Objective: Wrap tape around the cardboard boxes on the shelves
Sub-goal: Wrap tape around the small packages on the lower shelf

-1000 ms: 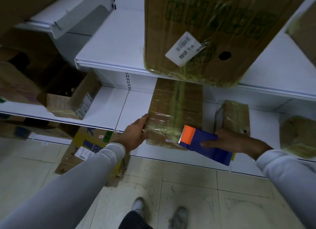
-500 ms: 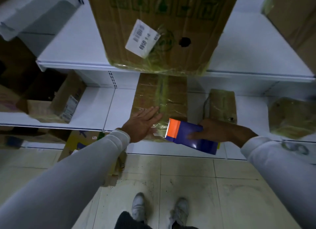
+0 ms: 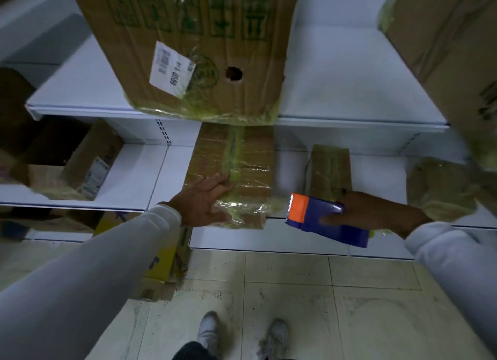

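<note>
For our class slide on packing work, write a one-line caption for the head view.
Left hand presses flat on a tape-wrapped cardboard box on the lower shelf while right hand holds a blue tape dispenser.

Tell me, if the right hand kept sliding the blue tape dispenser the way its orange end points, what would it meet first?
Probably the taped flat cardboard box on the lower shelf, under the left hand; depth is unclear. The right hand holds the blue tape dispenser.
</note>
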The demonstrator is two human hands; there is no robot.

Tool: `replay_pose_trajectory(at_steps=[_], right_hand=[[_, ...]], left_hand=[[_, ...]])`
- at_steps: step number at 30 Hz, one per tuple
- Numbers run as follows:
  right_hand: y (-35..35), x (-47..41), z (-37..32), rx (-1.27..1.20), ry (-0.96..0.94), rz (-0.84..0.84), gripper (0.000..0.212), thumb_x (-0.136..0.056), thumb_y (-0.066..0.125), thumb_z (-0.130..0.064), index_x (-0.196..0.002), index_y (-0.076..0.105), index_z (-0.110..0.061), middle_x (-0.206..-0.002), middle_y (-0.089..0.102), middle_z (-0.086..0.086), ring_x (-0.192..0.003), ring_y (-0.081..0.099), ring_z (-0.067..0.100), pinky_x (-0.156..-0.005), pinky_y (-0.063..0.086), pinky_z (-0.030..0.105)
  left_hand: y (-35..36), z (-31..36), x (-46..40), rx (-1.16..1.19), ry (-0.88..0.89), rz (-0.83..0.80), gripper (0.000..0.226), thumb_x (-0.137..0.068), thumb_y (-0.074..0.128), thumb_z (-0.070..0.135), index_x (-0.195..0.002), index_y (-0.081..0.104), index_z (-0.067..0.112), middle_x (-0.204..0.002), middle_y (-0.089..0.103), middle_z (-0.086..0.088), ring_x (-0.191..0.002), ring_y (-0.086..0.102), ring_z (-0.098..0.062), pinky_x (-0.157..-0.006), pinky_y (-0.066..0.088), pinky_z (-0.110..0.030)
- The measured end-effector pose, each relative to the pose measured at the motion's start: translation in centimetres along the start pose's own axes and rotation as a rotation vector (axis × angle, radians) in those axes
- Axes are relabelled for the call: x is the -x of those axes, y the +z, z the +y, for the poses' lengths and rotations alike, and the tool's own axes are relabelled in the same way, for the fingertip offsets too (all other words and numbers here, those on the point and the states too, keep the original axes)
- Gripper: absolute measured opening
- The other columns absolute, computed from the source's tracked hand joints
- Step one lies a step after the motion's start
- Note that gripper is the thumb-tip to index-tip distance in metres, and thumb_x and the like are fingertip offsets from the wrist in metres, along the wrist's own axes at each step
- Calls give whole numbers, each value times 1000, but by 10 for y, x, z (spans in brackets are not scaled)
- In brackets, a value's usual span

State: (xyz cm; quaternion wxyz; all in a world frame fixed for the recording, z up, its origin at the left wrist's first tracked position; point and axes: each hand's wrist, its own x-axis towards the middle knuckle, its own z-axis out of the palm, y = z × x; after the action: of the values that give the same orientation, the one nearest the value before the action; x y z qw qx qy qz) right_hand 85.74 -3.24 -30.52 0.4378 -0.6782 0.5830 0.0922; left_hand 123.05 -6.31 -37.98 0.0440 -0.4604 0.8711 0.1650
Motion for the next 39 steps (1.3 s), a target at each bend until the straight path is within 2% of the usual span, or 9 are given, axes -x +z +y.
replay_pose_trajectory(at_steps=[3, 6, 10, 17, 20, 25, 29, 36, 39], right_hand=[[15, -18, 10, -24, -16, 31, 62, -66, 62, -80, -102, 66, -30, -96, 73, -3, -89, 69, 17, -86, 57, 41], [26, -26, 4, -9, 19, 41, 40, -78, 66, -64, -94, 65, -28, -83, 68, -4, -80, 66, 20, -73, 52, 32], [34, -29, -3, -6, 50, 39, 42, -82, 63, -59, -106, 62, -25, -96, 68, 0, -88, 65, 20, -81, 53, 35], [53, -38, -25, 87, 47, 97, 28, -90, 58, -49, -107, 44, -31, -96, 65, 9, -89, 64, 27, -73, 50, 31], [53, -43, -39, 101, 82, 136, 43, -86, 60, -49, -117, 54, -20, -103, 67, 10, -90, 65, 26, -79, 54, 35], [56, -40, -52, 152, 153, 176, 43, -85, 59, -48, -113, 55, -16, -101, 65, 7, -90, 64, 26, -80, 55, 35], [65, -37, -53, 54, 201, 155, 41, -86, 60, -48, -108, 56, -14, -97, 62, 5, -88, 62, 24, -69, 49, 29], [70, -40, -54, -87, 216, 128, 51, -83, 67, -46, -119, 53, -12, -107, 60, 5, -95, 59, 25, -72, 49, 28], [76, -42, -44, -116, 197, 142, 52, -81, 66, -49, -116, 56, -12, -107, 65, 5, -93, 64, 24, -79, 55, 33]], left_hand=[[-3, 29, -8, -65, -181, 78, 98, -70, 12, 92, -137, 36, 23, -152, 31, 2, -137, 34, -22, -115, 19, -49], [4, 71, -25, -174, -322, 138, 95, -76, 21, 86, -139, 31, 16, -152, 28, -8, -141, 25, -28, -114, 17, -54], [25, 94, -44, -194, -94, 154, 85, -85, 6, 70, -153, 8, 18, -160, -1, -9, -148, 3, -26, -119, 5, -46], [39, 80, -46, -203, -75, 109, 83, -87, -13, 63, -152, 10, 18, -159, 7, -8, -147, 8, -26, -118, 10, -45], [35, 80, -47, -188, -86, 95, 91, -78, -26, 66, -152, 2, 20, -160, -1, -6, -148, -1, -23, -118, 4, -42], [34, 81, -47, -186, -88, 91, 99, -71, -32, 68, -152, 0, 20, -160, -1, -6, -148, -1, -23, -118, 2, -41], [32, 84, -43, -171, -94, 82, 107, -65, -36, 70, -152, 1, 21, -160, -2, -5, -148, -2, -22, -118, -1, -38], [28, 81, -44, -126, -85, 83, 107, -66, -24, 76, -153, 9, 21, -161, 4, -6, -148, 4, -23, -118, 1, -37], [27, 76, -42, -122, -71, 77, 89, -81, -10, 70, -153, 9, 22, -161, 4, -5, -148, 4, -23, -118, 0, -35]])
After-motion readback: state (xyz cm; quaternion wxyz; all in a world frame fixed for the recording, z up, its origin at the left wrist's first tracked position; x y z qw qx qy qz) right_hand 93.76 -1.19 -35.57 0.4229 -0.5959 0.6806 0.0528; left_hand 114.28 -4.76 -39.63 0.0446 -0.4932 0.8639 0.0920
